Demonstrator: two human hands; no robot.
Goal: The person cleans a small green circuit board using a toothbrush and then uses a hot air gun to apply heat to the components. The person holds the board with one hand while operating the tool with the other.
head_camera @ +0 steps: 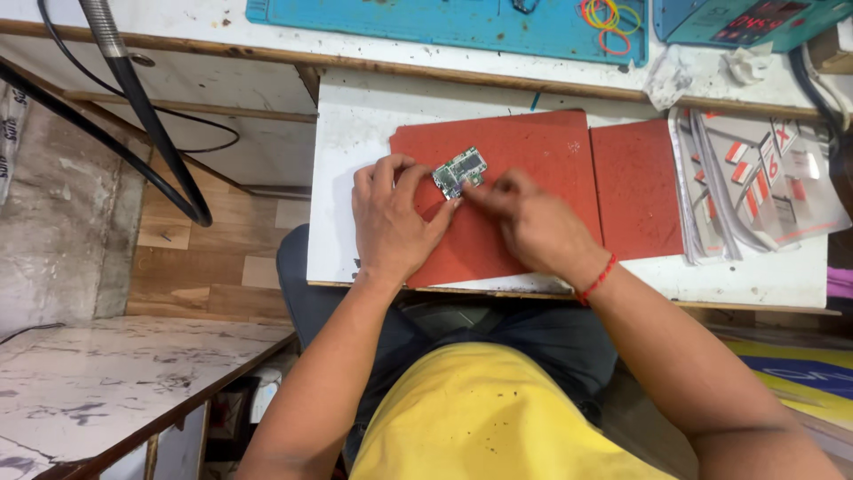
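Note:
A small green circuit board (461,171) lies on a red mat (533,151) on a white pull-out table (355,124). My left hand (391,218) rests on the mat's left part, its fingertips pinching the board's lower left edge. My right hand (524,222), with a red thread on the wrist, comes in from the right. Its fingers are closed together and touch the board's lower right corner; whether they hold a small tool I cannot tell.
A second red mat (635,187) lies to the right, beside a stack of clear packets with red labels (755,178). On the bench behind are a blue work mat (444,22), coloured rubber bands (609,18) and a teal instrument (755,18). Black cables (142,116) hang at left.

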